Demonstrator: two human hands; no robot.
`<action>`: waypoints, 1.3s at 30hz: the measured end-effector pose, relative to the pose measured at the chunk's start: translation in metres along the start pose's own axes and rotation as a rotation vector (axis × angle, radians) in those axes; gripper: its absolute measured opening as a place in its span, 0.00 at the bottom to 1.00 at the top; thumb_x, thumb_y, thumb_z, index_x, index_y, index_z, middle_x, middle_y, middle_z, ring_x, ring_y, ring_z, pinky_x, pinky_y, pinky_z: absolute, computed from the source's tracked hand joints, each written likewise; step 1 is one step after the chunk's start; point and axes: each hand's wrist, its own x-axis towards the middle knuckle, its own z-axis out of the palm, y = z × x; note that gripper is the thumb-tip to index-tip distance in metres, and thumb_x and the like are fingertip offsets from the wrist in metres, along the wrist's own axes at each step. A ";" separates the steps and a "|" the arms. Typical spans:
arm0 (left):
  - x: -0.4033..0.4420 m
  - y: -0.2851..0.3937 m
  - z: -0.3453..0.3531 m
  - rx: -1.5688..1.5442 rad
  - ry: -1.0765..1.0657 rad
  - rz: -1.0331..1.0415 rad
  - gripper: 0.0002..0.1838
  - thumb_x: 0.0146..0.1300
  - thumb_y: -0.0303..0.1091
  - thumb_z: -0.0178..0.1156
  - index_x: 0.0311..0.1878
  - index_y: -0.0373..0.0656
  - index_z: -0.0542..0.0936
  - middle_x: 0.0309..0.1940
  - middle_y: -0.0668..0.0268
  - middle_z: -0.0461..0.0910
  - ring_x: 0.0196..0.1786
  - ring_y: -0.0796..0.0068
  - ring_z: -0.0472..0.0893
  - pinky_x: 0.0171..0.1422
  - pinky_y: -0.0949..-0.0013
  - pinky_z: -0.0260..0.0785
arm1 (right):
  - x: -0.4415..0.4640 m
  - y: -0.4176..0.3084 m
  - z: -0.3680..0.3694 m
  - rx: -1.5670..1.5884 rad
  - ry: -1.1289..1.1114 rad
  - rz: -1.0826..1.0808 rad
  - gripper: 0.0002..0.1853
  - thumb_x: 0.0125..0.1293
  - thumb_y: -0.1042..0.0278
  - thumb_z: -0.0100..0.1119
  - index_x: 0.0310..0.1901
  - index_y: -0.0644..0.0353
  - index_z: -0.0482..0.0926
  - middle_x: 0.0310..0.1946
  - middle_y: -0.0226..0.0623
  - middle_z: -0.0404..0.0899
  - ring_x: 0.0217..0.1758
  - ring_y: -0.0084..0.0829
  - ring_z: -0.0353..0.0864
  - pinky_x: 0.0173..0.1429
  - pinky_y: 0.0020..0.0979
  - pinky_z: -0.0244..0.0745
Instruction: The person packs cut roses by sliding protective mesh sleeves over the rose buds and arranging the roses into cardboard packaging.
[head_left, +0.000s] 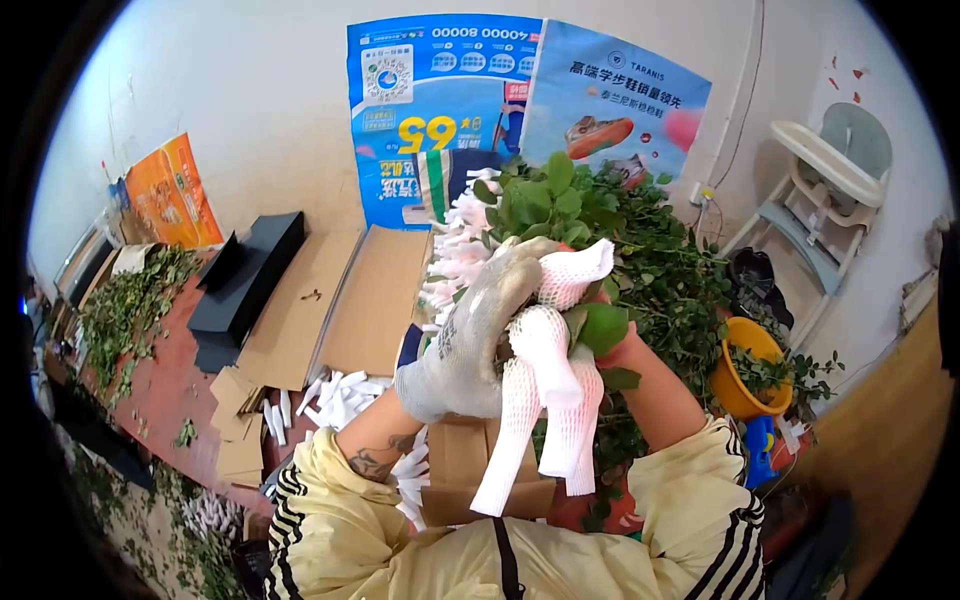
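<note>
Several flowers in white foam net sleeves [540, 370], pink showing through the mesh, are bunched in front of me with the sleeved heads towards my body. My left hand [470, 340], in a grey work glove, is closed around the bunch from the left side. On the other side my right hand [622, 345] grips the same bunch, mostly hidden behind green leaves [602, 328] and sleeves. Below the bunch is a brown cardboard box [460, 460], partly covered by the sleeves. More sleeved flowers [460, 250] are stacked just beyond my left hand.
A large heap of leafy stems [660, 250] lies at the right. Flat cardboard [375, 300], a black folded box [250, 290] and loose white foam sleeves [345, 397] are on the left. A yellow bucket [735, 385] and a high chair [820, 220] stand at the right.
</note>
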 end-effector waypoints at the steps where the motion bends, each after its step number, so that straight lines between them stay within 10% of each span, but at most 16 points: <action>1: 0.000 -0.001 0.000 0.057 0.010 0.060 0.33 0.54 0.24 0.66 0.63 0.31 0.65 0.60 0.48 0.69 0.63 0.55 0.70 0.68 0.55 0.59 | -0.002 -0.003 0.002 0.017 -0.002 0.018 0.24 0.51 0.56 0.66 0.45 0.61 0.73 0.41 0.41 0.78 0.42 0.44 0.79 0.49 0.38 0.73; 4: -0.004 -0.011 0.001 0.036 0.082 0.241 0.34 0.53 0.25 0.66 0.63 0.31 0.65 0.59 0.49 0.70 0.63 0.55 0.71 0.68 0.56 0.60 | -0.002 -0.024 0.006 0.397 0.125 0.231 0.19 0.53 0.61 0.65 0.45 0.60 0.74 0.41 0.42 0.77 0.43 0.44 0.78 0.50 0.39 0.73; 7: -0.021 -0.004 -0.014 0.009 -0.200 0.053 0.43 0.46 0.37 0.71 0.65 0.41 0.61 0.61 0.46 0.67 0.66 0.41 0.65 0.71 0.40 0.47 | 0.006 -0.053 0.000 -0.577 -0.095 -0.370 0.15 0.47 0.71 0.61 0.40 0.58 0.76 0.44 0.42 0.75 0.50 0.45 0.75 0.52 0.41 0.73; 14: -0.035 -0.017 -0.009 -0.153 -0.140 0.239 0.37 0.48 0.32 0.70 0.63 0.37 0.67 0.54 0.46 0.73 0.60 0.47 0.73 0.65 0.41 0.59 | -0.005 -0.052 0.007 -0.666 -0.178 -0.491 0.17 0.39 0.71 0.63 0.36 0.54 0.79 0.46 0.39 0.74 0.51 0.44 0.75 0.54 0.41 0.73; 19: 0.004 0.013 0.003 0.015 -0.092 0.025 0.43 0.50 0.35 0.70 0.66 0.35 0.58 0.52 0.48 0.73 0.53 0.47 0.75 0.60 0.47 0.63 | 0.004 -0.020 0.005 -0.467 -0.023 -0.393 0.25 0.51 0.65 0.64 0.52 0.59 0.72 0.50 0.40 0.74 0.53 0.43 0.75 0.59 0.39 0.70; 23: 0.011 0.010 0.012 -0.090 0.059 -0.214 0.47 0.48 0.39 0.73 0.67 0.33 0.57 0.58 0.48 0.68 0.58 0.53 0.72 0.63 0.54 0.61 | 0.009 -0.041 -0.012 0.243 -0.043 0.224 0.26 0.61 0.63 0.58 0.60 0.60 0.66 0.54 0.39 0.72 0.57 0.37 0.74 0.62 0.35 0.69; 33: 0.018 0.016 0.019 -0.136 -0.043 -0.181 0.51 0.49 0.27 0.72 0.71 0.34 0.49 0.68 0.49 0.56 0.69 0.59 0.64 0.72 0.58 0.57 | -0.007 -0.050 -0.027 0.435 -0.195 0.275 0.26 0.66 0.61 0.53 0.63 0.60 0.61 0.58 0.42 0.68 0.60 0.38 0.71 0.65 0.39 0.67; 39: 0.047 0.019 0.024 0.022 0.050 -0.070 0.51 0.40 0.38 0.75 0.66 0.32 0.58 0.59 0.44 0.66 0.63 0.46 0.66 0.68 0.54 0.57 | -0.017 -0.057 -0.032 0.540 0.008 0.276 0.26 0.68 0.60 0.50 0.65 0.60 0.59 0.60 0.43 0.65 0.62 0.39 0.69 0.67 0.41 0.66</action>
